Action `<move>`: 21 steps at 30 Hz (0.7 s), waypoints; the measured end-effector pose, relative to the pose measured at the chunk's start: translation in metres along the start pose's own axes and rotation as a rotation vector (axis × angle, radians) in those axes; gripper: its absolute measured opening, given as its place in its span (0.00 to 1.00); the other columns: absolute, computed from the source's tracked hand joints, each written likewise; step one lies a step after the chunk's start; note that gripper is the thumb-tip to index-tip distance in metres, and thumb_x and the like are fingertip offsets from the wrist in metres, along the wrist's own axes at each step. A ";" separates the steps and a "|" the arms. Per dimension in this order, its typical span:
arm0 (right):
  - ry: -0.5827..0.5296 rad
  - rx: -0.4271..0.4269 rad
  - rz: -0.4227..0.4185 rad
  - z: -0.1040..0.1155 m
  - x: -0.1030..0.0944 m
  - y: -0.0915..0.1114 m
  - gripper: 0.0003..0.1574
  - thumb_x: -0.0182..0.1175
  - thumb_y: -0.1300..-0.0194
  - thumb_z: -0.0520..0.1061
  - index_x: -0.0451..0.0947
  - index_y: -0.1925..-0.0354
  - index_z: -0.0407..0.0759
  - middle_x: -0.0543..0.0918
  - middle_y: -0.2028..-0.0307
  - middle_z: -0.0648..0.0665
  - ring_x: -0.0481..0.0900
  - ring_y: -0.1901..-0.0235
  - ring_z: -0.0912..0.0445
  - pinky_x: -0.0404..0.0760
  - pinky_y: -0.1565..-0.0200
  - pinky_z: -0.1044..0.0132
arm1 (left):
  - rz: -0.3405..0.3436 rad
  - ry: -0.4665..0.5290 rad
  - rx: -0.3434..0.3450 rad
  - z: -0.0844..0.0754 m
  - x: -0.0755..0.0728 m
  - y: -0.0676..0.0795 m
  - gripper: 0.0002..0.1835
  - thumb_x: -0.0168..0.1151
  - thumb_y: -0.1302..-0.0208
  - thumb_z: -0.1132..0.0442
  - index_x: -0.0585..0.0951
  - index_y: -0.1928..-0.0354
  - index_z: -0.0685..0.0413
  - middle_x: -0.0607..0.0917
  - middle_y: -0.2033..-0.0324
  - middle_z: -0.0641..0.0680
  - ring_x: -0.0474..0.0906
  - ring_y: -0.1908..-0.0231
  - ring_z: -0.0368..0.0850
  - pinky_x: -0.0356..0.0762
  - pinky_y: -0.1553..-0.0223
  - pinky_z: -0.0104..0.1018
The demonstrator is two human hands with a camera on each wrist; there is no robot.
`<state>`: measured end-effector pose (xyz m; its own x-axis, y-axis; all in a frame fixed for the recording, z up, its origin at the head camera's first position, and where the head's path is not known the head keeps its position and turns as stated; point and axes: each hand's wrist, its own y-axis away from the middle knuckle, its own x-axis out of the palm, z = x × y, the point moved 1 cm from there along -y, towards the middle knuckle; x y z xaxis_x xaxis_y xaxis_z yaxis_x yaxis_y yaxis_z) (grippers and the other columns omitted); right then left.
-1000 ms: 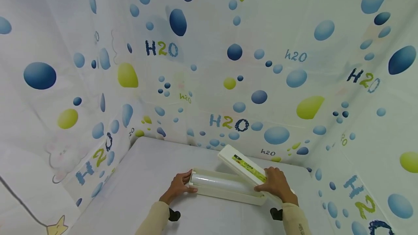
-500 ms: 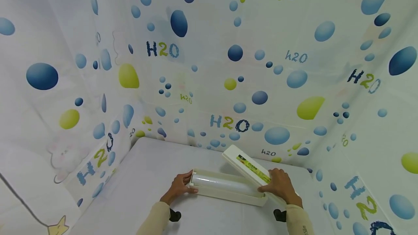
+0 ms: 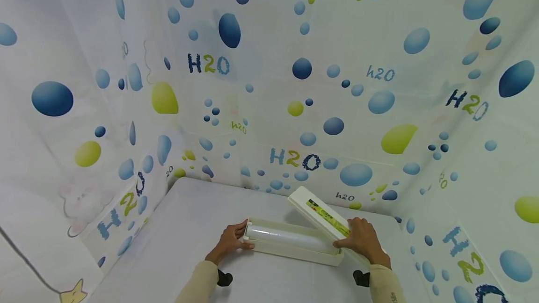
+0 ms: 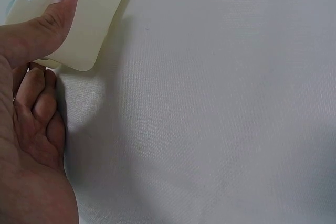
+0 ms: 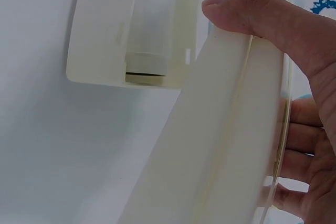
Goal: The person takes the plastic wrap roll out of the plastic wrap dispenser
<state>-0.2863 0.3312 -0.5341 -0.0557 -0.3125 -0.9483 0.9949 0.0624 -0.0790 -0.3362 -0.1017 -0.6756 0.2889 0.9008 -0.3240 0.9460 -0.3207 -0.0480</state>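
A long cream plastic wrap dispenser box [image 3: 294, 255] rests on the table with its top off. Inside lies a roll of clear plastic wrap [image 3: 290, 236]. My left hand [image 3: 229, 241] grips the box's left end, thumb on the front wall and fingers behind, as the left wrist view also shows. The dispenser's cream lid [image 3: 320, 213], bearing a yellow-green label, slants above the right part of the box. My right hand [image 3: 361, 241] holds the lid near its lower right end, thumb on one side and fingers on the other. The lid hides the box's far right corner in the head view.
The table [image 3: 202, 209] has a white cloth over it. White curtains [image 3: 261, 106] printed with blue and green dots and "H2O" lettering stand close behind and on both sides. A dark band [image 3: 225, 278] is at each wrist.
The right hand and the lid have shifted slightly to the right, mostly in the first half second. The left hand and the box have stayed in place.
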 end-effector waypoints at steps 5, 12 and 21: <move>-0.009 0.010 0.004 -0.001 -0.001 0.003 0.36 0.88 0.60 0.60 0.84 0.63 0.38 0.77 0.74 0.48 0.70 0.71 0.54 0.69 0.67 0.61 | -0.016 -0.029 -0.011 0.003 0.000 -0.001 0.57 0.90 0.49 0.61 0.67 0.21 0.70 0.76 0.26 0.70 0.78 0.28 0.70 0.75 0.27 0.64; -0.006 0.033 -0.007 -0.005 0.000 0.005 0.40 0.88 0.59 0.61 0.86 0.58 0.34 0.79 0.72 0.48 0.71 0.71 0.54 0.70 0.67 0.61 | -0.008 0.005 -0.014 -0.004 0.001 0.002 0.56 0.88 0.49 0.68 0.66 0.21 0.72 0.75 0.26 0.71 0.76 0.27 0.71 0.72 0.26 0.69; -0.019 0.021 -0.037 -0.009 -0.001 0.005 0.38 0.88 0.60 0.61 0.84 0.64 0.36 0.77 0.75 0.48 0.71 0.73 0.54 0.68 0.70 0.63 | -0.009 0.008 -0.018 0.006 0.001 -0.001 0.58 0.90 0.50 0.61 0.67 0.20 0.70 0.76 0.27 0.69 0.77 0.27 0.69 0.74 0.26 0.63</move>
<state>-0.2819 0.3399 -0.5364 -0.0916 -0.3318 -0.9389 0.9937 0.0307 -0.1078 -0.3382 -0.1022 -0.6812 0.2820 0.9058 -0.3161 0.9509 -0.3077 -0.0337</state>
